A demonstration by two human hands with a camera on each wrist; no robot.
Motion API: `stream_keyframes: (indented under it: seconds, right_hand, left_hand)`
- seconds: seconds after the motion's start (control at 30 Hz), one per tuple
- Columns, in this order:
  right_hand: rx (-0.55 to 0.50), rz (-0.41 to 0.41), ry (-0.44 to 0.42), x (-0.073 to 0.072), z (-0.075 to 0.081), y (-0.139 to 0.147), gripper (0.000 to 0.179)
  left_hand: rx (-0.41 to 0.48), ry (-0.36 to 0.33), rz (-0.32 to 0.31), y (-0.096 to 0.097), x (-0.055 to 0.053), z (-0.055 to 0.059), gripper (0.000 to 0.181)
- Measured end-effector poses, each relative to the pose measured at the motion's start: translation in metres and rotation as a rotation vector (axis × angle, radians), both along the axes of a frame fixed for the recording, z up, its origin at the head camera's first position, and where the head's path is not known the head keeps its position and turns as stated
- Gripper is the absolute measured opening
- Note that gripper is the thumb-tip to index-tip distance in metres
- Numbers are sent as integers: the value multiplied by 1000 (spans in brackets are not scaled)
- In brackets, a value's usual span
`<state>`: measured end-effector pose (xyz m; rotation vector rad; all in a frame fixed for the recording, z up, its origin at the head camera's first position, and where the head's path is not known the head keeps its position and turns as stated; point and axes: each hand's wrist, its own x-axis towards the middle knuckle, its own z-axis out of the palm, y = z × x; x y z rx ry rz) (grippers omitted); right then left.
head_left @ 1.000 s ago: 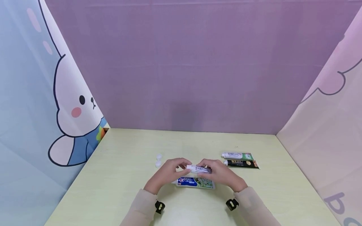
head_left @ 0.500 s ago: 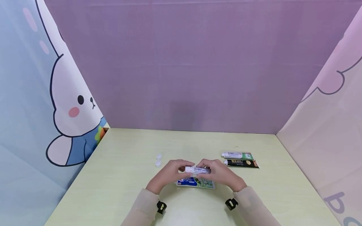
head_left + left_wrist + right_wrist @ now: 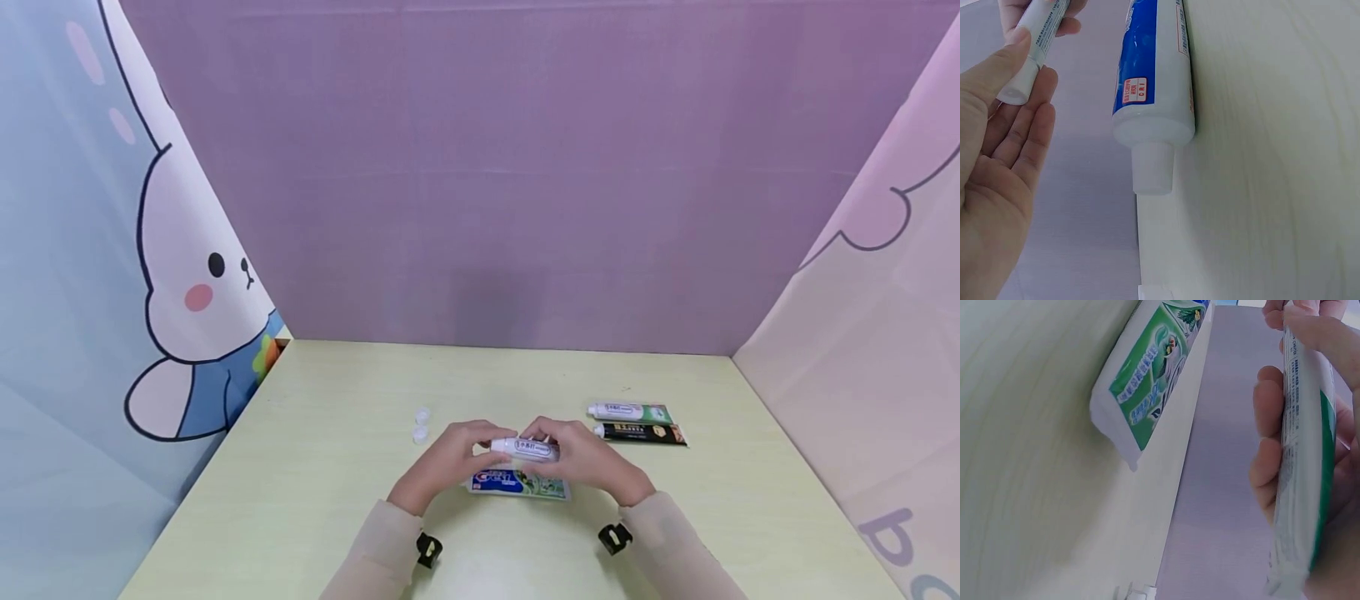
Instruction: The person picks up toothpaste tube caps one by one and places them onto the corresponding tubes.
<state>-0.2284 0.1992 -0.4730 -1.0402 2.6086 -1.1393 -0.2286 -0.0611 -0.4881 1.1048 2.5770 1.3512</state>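
A white toothpaste tube point(image 3: 531, 449) is held roughly level above the table, its cap end toward the left. My left hand point(image 3: 450, 458) pinches that end; the left wrist view shows thumb and fingers around the white cap point(image 3: 1016, 89). My right hand point(image 3: 583, 461) grips the tube body, and the right wrist view shows its fingers along the printed side and a green stripe point(image 3: 1327, 456). Just below the hands, a blue and green Crest toothpaste tube point(image 3: 517, 485) lies flat, its white cap point(image 3: 1152, 169) on; the hands partly cover its upper edge in the head view.
Two small white caps point(image 3: 421, 434) sit at the left on the pale table point(image 3: 337, 467). To the right lie a white and green toothpaste tube point(image 3: 630, 413) and a black one point(image 3: 640, 433), side by side. A purple cloth point(image 3: 510, 183) hangs behind the table.
The held tube has shifted slightly left. The left fingers reached further along it half a second ago, then drew back toward the cap end. Tubes and caps on the table have stayed put.
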Motion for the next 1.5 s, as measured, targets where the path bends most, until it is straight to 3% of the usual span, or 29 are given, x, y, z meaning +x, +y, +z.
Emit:
stream_keyframes:
  seconds: [0.27,0.57,0.93,1.5]
  right_hand:
    - [112,-106,75,3,1,15,43]
    - [55,-113,126,4,-2,34,44]
    - [19,-105,67,3,-7,45,35]
    - [19,-124,25,-9,-25,34,36]
  left_hand:
    - [12,-4,32,-11,1,4,40]
    - [16,21,47,-21,-1,3,42]
    - [2,17,81,-27,-1,1,43]
    - [-113,-26,161,-31,-7,-7,36]
